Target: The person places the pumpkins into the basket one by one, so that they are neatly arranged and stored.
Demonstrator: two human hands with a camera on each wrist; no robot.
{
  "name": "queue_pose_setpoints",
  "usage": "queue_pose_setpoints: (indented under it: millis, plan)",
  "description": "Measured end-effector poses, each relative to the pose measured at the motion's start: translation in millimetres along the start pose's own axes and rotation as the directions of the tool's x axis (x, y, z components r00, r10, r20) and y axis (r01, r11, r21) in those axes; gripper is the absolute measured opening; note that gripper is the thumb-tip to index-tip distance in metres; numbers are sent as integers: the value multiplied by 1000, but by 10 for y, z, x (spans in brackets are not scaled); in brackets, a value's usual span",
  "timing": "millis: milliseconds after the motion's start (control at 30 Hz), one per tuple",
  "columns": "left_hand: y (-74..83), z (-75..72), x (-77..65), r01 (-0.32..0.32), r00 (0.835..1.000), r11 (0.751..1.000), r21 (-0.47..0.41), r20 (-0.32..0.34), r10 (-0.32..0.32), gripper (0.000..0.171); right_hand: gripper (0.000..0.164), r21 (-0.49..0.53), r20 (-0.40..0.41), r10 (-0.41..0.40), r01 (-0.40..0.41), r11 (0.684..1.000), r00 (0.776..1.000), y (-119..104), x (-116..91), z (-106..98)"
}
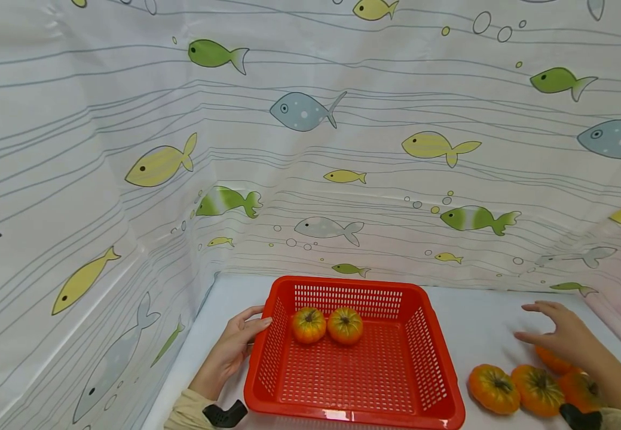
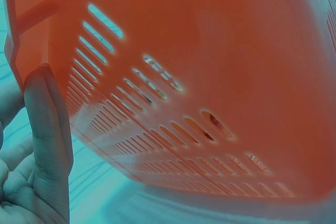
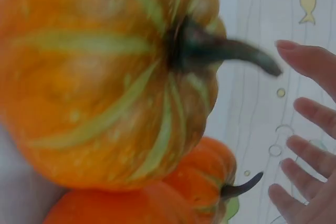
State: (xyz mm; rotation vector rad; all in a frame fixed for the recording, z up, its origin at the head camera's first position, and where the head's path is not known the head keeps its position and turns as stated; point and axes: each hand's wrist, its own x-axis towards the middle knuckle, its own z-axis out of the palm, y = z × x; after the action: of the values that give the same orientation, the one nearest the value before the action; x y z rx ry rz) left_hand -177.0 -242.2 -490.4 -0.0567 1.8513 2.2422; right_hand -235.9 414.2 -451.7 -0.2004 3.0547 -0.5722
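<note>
A red plastic basket with slotted walls stands on the white table, two small orange pumpkins side by side inside it, a left one and a right one. My left hand grips the basket's left rim; in the left wrist view its fingers lie against the outer wall. On the right, my right hand hovers with spread fingers, holding nothing, above a group of several pumpkins. The right wrist view shows a striped pumpkin close up, apart from the fingers.
White sheeting printed with fish walls off the back and both sides of the table. The loose pumpkins sit close together near the basket's right front corner, one partly behind my right forearm.
</note>
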Motion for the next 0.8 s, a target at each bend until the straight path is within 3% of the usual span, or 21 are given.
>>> queue_pose_setpoints:
  millis: [167, 333, 800]
  plan:
    - [2, -1, 2, 0, 1000, 1000, 2, -5, 0, 58, 91, -5, 84, 76, -76, 997, 994, 116, -26, 26]
    - [4, 2, -1, 2, 1000, 1000, 6, -11, -2, 59, 103, 1, 192, 170, -173, 985, 967, 206, -45, 73]
    - [12, 7, -7, 3, 1000, 1000, -1, -4, -3, 58, 96, -25, 158, 200, -198, 980, 967, 443, -155, 119]
